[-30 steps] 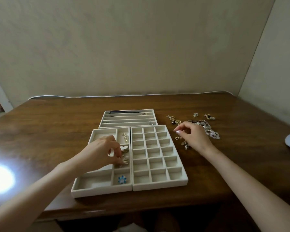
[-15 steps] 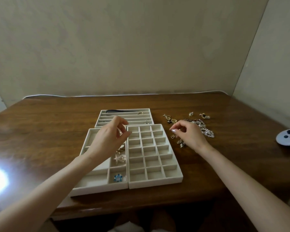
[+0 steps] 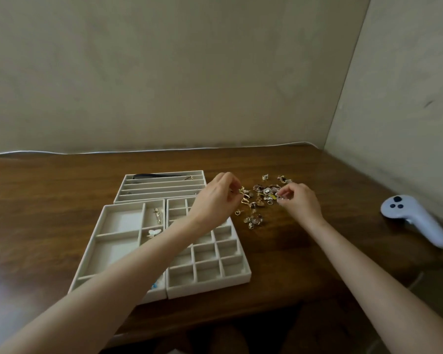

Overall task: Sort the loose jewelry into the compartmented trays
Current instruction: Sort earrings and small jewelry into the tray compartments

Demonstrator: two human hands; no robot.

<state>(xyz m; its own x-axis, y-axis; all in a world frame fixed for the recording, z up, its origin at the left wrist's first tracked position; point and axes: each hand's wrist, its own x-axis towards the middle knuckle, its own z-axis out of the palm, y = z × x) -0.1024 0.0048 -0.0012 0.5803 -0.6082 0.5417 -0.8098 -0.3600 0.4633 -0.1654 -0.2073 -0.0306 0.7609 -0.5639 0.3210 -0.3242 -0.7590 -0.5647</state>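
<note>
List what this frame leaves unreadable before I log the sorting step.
All in the head view:
- Whether the left hand or the right hand actually pinches a piece: curled fingers cover the tips.
- Single items in the jewelry pile: too small and overlapping.
- Several cells of the grid tray: under the left forearm.
- The blue piece in the left tray: mostly covered by that forearm.

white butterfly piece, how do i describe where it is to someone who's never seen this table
On the wooden table, find the near left tray, the one with big compartments. In its right-hand column of small cells, the white butterfly piece lies second from the far end. It is white and winged; the cell beyond holds a thin gold piece.
</note>
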